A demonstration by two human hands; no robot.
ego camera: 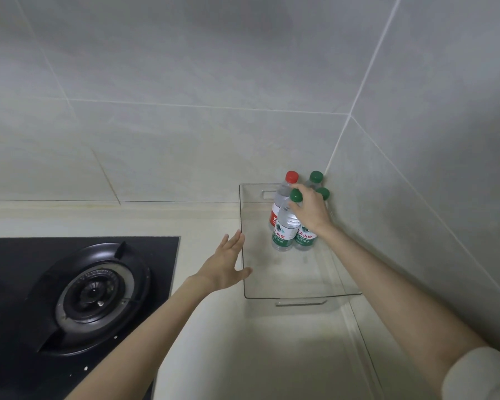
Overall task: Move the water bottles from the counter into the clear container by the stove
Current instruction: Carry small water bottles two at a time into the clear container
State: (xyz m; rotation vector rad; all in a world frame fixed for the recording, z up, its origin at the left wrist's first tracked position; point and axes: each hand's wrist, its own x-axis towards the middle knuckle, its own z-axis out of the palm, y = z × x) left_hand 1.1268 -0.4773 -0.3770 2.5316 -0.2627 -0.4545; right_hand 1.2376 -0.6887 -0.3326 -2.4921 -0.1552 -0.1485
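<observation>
The right hand (309,210) hides the neck of the front green-capped bottle (283,236) it grips, and nearly all of the rear green-capped bottle (316,176) in the clear container's (272,297) far right corner. Its forearm covers part of the container's right wall. The stove (70,298) runs off the left and bottom picture edges. The sleeve (485,376) is cut off bottom right. Label print is too small to read.

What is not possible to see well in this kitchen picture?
Head view:
- Rear green-capped clear plastic bottle: only its cap shows; the right hand, gripping the front green-capped bottle, hides the body.
- Right wall of the clear plastic container: partly hidden behind the right forearm.
- Black gas stove: cut off by the left and bottom edges.
- Bottles elsewhere on the counter: outside the frame.
</observation>
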